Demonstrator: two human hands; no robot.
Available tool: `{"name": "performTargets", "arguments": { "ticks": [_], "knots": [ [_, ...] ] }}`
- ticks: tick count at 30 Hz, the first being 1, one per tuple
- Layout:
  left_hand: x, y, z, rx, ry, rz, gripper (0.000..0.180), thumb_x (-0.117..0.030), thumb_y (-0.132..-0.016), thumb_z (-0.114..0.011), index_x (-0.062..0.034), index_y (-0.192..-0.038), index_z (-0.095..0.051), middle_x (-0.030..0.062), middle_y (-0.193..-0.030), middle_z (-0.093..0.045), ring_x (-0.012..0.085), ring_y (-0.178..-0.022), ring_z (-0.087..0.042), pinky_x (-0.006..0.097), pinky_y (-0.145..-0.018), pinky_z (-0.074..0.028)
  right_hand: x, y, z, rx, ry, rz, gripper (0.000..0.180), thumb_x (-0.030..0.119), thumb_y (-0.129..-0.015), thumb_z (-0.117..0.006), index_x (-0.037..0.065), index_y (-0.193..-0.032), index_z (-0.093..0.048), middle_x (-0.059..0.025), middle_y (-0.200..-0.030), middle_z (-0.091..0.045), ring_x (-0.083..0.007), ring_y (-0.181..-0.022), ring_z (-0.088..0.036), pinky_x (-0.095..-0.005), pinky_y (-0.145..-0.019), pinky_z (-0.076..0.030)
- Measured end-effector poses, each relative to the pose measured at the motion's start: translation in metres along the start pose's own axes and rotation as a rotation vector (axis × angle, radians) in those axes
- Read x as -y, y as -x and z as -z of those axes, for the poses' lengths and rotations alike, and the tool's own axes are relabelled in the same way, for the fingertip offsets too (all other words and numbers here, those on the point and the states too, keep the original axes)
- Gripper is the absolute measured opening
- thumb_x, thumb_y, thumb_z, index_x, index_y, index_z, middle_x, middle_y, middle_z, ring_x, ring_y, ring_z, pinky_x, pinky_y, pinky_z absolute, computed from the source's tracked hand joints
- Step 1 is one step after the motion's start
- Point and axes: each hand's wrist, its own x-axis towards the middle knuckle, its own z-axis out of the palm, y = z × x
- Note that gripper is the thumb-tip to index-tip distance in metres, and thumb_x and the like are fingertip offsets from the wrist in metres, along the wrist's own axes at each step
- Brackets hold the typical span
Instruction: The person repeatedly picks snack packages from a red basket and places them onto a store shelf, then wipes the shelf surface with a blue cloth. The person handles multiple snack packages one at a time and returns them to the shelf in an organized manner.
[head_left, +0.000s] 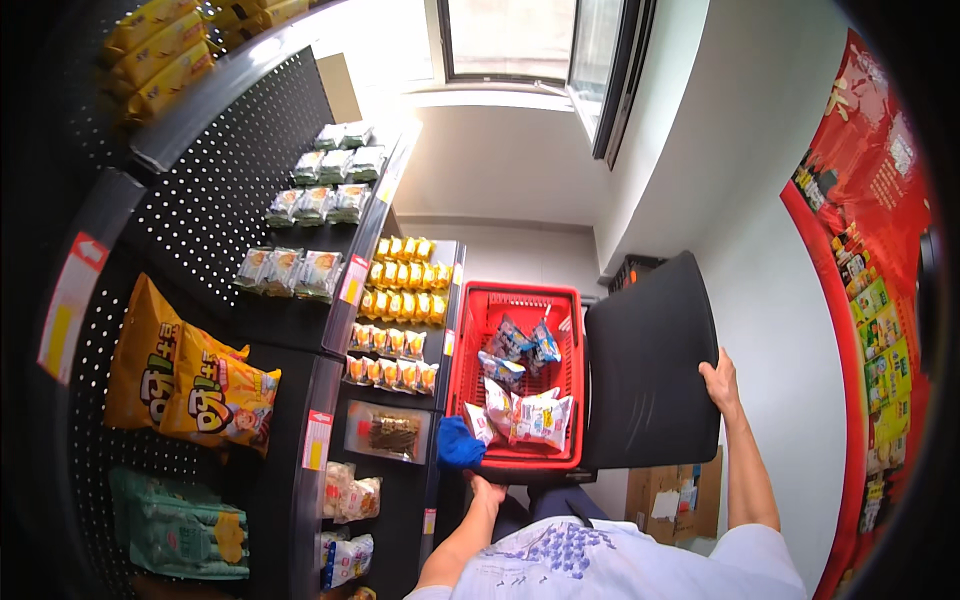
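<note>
A red plastic shopping basket [463,352] sits in front of me on a dark surface, with several snack bags [538,418] inside. My left hand [486,489] rests at the basket's near edge, beside a blue rounded object [459,444]. My right hand [720,384] grips the right edge of a large flat black panel [648,360] that stands next to the basket on its right.
Black pegboard shelving [230,190] on my left holds yellow chip bags [190,385], rows of small yellow packets [404,290] and pale snack packs [320,200]. A white wall and window are ahead. A red poster [865,250] is on the right, and a cardboard box [672,495] is on the floor.
</note>
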Motion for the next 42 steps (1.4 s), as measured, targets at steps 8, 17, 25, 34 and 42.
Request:
{"name": "performTargets", "arguments": {
  "ticks": [8,17,25,34,42],
  "knots": [
    [-0.004,0.004,0.005,-0.064,-0.141,0.077,0.101,-0.091,-0.085,-0.015,-0.0191,-0.146,-0.051,0.0089,-0.147,-0.056,0.0345,-0.139,-0.047,0.061,-0.116,-0.028,0.023,0.001,-0.004,-0.018,0.029,-0.077,0.039,0.013,-0.088,-0.057,-0.006,-0.122,-0.058,-0.0206,-0.110,-0.069,-0.0316,-0.101,-0.067,-0.0409,-0.092,-0.052],
    [-0.025,0.029,0.020,-0.104,-0.582,0.240,0.091,-0.074,-0.099,-0.018,-0.0016,-0.151,-0.036,0.0268,-0.140,-0.056,0.0453,-0.124,-0.060,0.063,-0.098,-0.047,0.008,-0.006,-0.009,-0.023,0.066,-0.112,0.038,0.017,-0.093,-0.060,-0.004,-0.124,-0.057,-0.0250,-0.113,-0.069,-0.0387,-0.105,-0.067,-0.0433,-0.094,-0.051],
    [-0.048,0.095,0.080,-0.050,-0.739,0.088,0.075,-0.058,-0.104,-0.030,0.0031,-0.144,-0.046,0.0235,-0.132,-0.064,0.0359,-0.113,-0.068,0.049,-0.089,-0.056,0.009,-0.005,-0.012,-0.077,0.248,-0.091,0.048,0.025,-0.095,-0.065,-0.002,-0.133,-0.051,-0.0257,-0.117,-0.067,-0.0424,-0.108,-0.066,-0.0452,-0.095,-0.050],
    [-0.060,0.181,0.169,-0.296,-0.647,-0.172,0.052,-0.043,-0.104,-0.049,-0.0002,-0.133,-0.055,0.0178,-0.117,-0.071,0.0292,-0.100,-0.072,0.041,-0.080,-0.058,0.122,0.028,-0.061,-0.044,0.127,0.430,0.030,0.002,-0.091,-0.058,0.003,-0.121,-0.064,-0.0151,-0.116,-0.064,-0.0313,-0.109,-0.061,-0.0412,-0.098,-0.048],
    [-0.043,0.216,0.151,-0.348,-0.643,-0.259,0.048,-0.040,-0.103,-0.053,-0.0007,-0.131,-0.057,0.0168,-0.117,-0.071,0.0262,-0.100,-0.072,0.036,-0.080,-0.058,0.019,0.043,-0.261,0.721,0.198,0.286,0.046,0.016,-0.090,-0.063,0.006,-0.133,-0.051,-0.0224,-0.119,-0.062,-0.0415,-0.110,-0.063,-0.0485,-0.093,-0.052]
  ]
}}
